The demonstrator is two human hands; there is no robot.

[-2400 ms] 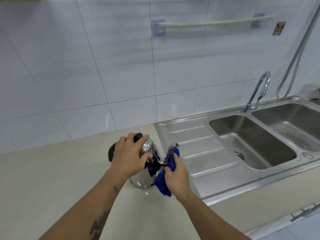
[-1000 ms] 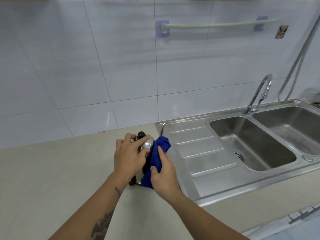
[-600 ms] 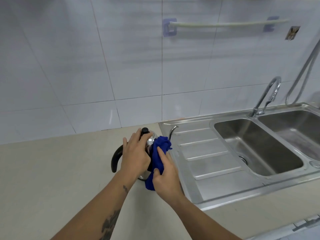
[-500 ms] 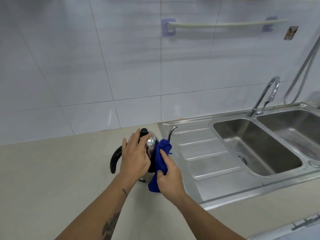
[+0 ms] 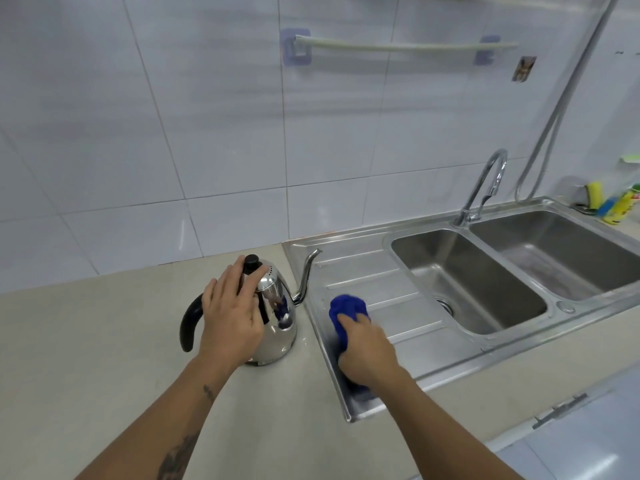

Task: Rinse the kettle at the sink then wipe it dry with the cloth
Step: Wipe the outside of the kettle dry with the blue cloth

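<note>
Here the left hand (image 5: pixel 231 318) lies flat over the kettle (image 5: pixel 275 322), fingers loosely spread across its lid and shoulder, steadying it upright on the counter (image 5: pixel 104 358) just beside the sink's draining board (image 5: pixel 384 303). The right hand (image 5: pixel 365 351) is closed around the bunched blue cloth (image 5: pixel 348 308), pressing it on the draining board, apart from the kettle. The polished steel probably feels slick and light when empty; the black handle (image 5: pixel 189 323) looks the surest hold, and the thin spout (image 5: pixel 306 275) the part to spare. The cloth is soft and would mould to curves. The faucet (image 5: pixel 485 188), basins and far bottles (image 5: pixel 620 206) stand well apart; nothing blocks the wiping.
</note>
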